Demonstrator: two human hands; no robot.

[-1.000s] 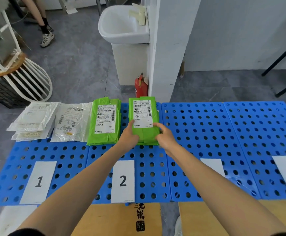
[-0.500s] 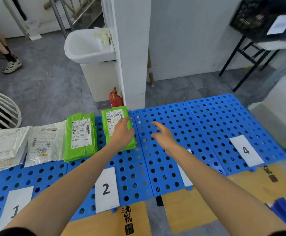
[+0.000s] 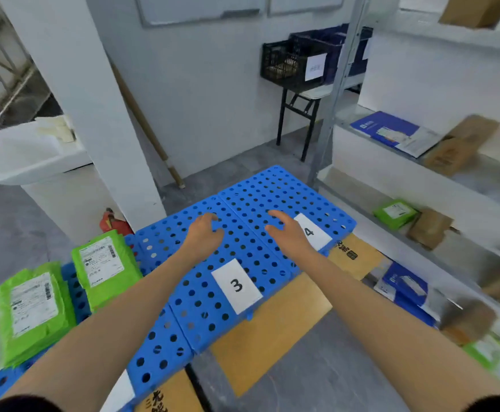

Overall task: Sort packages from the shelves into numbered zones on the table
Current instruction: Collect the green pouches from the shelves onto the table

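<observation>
The blue perforated table [image 3: 251, 254] carries white zone cards 3 [image 3: 236, 285] and 4 [image 3: 312, 231]. Two green packages with white labels lie at its left: one [image 3: 104, 270] nearer the middle, another [image 3: 33, 307] further left. My left hand [image 3: 205, 233] hovers over the table past card 3, fingers loosely curled, holding nothing. My right hand [image 3: 287, 233] hovers beside card 4, fingers relaxed and empty. On the shelves at the right lie a green package [image 3: 396, 212], brown boxes [image 3: 428, 227] and blue-and-white packages [image 3: 394, 132].
A white pillar [image 3: 94, 114] and a white sink [image 3: 25, 153] stand behind the table at the left, with a red extinguisher [image 3: 113, 223] at the pillar's foot. A black crate [image 3: 293, 66] sits on a stand at the back. Cardboard [image 3: 272, 322] shows under the table's front.
My left hand has let go of the green package, which now lies on the table. The view has swung right towards the shelves, and both empty hands have moved right over zones 3 and 4.
</observation>
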